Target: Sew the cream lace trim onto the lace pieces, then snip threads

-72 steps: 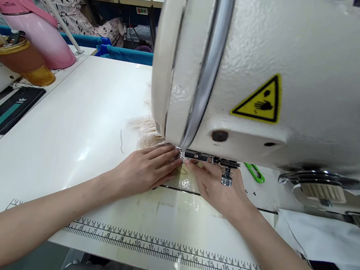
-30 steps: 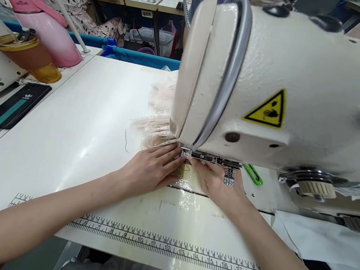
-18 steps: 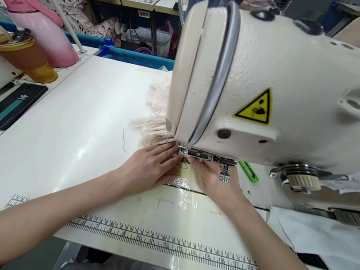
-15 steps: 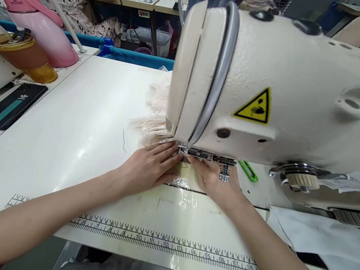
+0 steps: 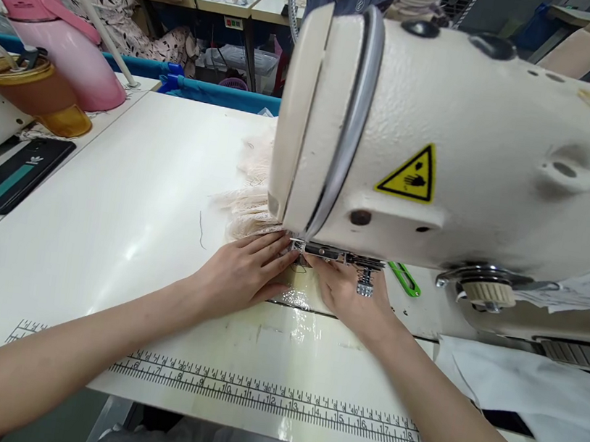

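A white sewing machine (image 5: 410, 142) stands over the work, its presser foot (image 5: 299, 246) low at the table. Pale cream gathered lace fabric (image 5: 250, 204) lies behind and left of the foot, partly hidden by the machine head. My left hand (image 5: 244, 269) lies flat, its stretched fingers on the fabric's near edge beside the foot. On the other side, my right hand (image 5: 348, 291) lies low, open as far as it shows, an index finger reaching toward the foot. A metal attachment covers part of it, and its other fingertips are hidden. A loose thread loops between the hands.
Green thread snips (image 5: 405, 279) lie right of my right hand. White cloth (image 5: 535, 390) rests at the right. A printed ruler (image 5: 270, 397) runs along the front edge. At left are a phone (image 5: 16, 174), a brown cup (image 5: 33, 89) and a pink bottle (image 5: 69, 50). Two people sit beyond.
The view has shifted very slightly, so everything sits a little further left. Both hands and the fabric keep the same places by the presser foot.
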A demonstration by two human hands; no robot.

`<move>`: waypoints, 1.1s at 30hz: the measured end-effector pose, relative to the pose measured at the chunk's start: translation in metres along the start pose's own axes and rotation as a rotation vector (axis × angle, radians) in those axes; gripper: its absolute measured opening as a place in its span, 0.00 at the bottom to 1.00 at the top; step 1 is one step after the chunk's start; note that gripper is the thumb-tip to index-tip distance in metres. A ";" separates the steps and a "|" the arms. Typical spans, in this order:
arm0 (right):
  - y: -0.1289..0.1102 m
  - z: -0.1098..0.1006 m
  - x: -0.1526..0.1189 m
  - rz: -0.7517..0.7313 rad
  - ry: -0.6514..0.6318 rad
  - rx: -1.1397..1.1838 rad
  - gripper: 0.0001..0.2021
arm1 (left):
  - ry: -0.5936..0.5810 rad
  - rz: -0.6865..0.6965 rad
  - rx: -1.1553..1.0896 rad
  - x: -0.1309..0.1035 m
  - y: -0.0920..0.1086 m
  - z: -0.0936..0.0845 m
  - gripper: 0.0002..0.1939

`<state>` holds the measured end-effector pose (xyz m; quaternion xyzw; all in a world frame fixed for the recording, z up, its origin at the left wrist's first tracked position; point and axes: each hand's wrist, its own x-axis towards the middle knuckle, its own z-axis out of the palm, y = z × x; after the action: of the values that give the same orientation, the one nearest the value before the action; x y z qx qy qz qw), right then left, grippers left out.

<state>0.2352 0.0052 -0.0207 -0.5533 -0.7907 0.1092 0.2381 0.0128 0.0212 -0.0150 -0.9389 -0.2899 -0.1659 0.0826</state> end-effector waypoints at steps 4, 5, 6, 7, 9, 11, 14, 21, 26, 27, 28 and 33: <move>0.000 0.002 0.000 -0.035 0.009 -0.073 0.17 | 0.039 0.010 0.036 0.001 0.001 -0.001 0.23; 0.001 0.003 0.000 -0.059 0.013 -0.105 0.17 | 0.051 0.013 0.051 0.002 0.001 -0.002 0.22; 0.001 0.005 0.000 -0.081 0.014 -0.132 0.17 | 0.060 0.017 0.062 0.002 0.001 -0.003 0.22; 0.000 0.006 -0.001 -0.104 0.015 -0.158 0.18 | 0.064 0.018 0.068 0.002 0.001 -0.003 0.22; -0.001 0.009 -0.004 -0.138 0.025 -0.214 0.18 | 0.064 -0.003 0.067 0.002 0.001 -0.004 0.22; -0.005 0.010 -0.007 -0.156 0.057 -0.284 0.18 | 0.048 -0.062 0.060 0.002 0.001 -0.003 0.22; -0.014 0.008 -0.011 -0.169 0.090 -0.361 0.18 | 0.015 -0.156 0.057 0.003 -0.001 -0.002 0.22; -0.026 0.003 -0.011 -0.140 0.049 -0.358 0.19 | 0.133 -0.007 0.074 0.005 -0.002 -0.004 0.15; -0.019 0.003 -0.014 -0.150 0.065 -0.332 0.20 | 0.080 0.010 0.021 0.004 0.000 -0.002 0.20; -0.016 0.002 -0.014 -0.143 0.051 -0.318 0.20 | 0.073 0.004 0.021 0.004 0.000 -0.001 0.21; -0.014 0.001 -0.013 -0.133 0.024 -0.302 0.20 | 0.072 0.001 0.025 0.003 0.000 -0.001 0.21; -0.005 -0.004 -0.008 -0.026 -0.039 -0.183 0.18 | 0.080 0.016 0.042 0.004 -0.001 -0.002 0.21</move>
<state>0.2351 -0.0045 -0.0168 -0.5602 -0.8090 0.0440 0.1725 0.0153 0.0233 -0.0117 -0.9319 -0.2823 -0.1966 0.1150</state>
